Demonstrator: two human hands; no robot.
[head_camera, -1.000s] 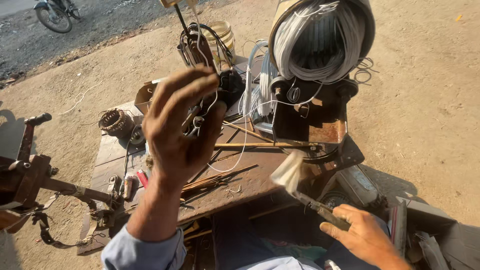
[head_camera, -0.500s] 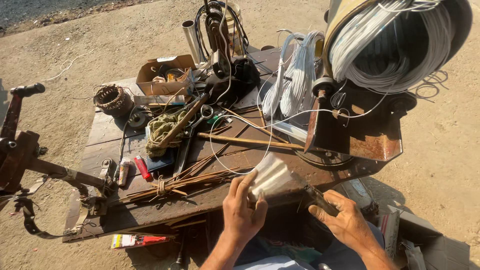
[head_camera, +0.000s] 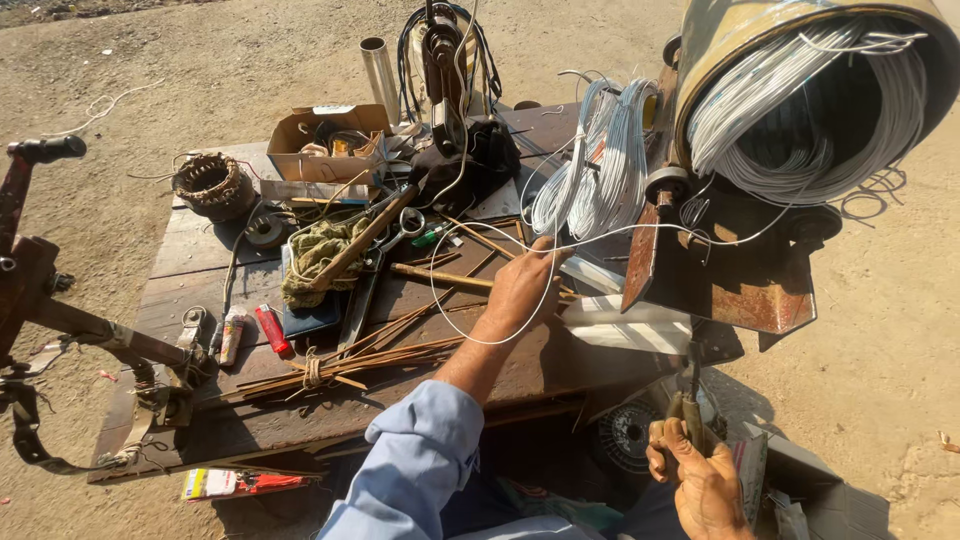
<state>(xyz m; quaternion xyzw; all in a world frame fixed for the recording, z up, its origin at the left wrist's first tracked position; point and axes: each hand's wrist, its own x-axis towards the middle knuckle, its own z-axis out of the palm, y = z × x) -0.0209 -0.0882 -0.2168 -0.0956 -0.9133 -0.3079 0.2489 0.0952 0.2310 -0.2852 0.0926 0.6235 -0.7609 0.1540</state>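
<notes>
Wooden bench (head_camera: 200, 260) is being crowded to its edges by tools; bare strip is being left only along near edge. Left hand (head_camera: 522, 287) is being stretched forward over bench, sleeve (head_camera: 420, 460) trailing, fingers (head_camera: 540, 250) being closed on white wire (head_camera: 470, 300) looping beside thin stick (head_camera: 440, 277). Right hand (head_camera: 700, 480) is being held low beside bench, fingers wrapped around tool handle (head_camera: 690, 400). Wire coil (head_camera: 800, 110) is being carried in rusty drum at right. Sandy ground (head_camera: 900, 330) is being seen all around.
</notes>
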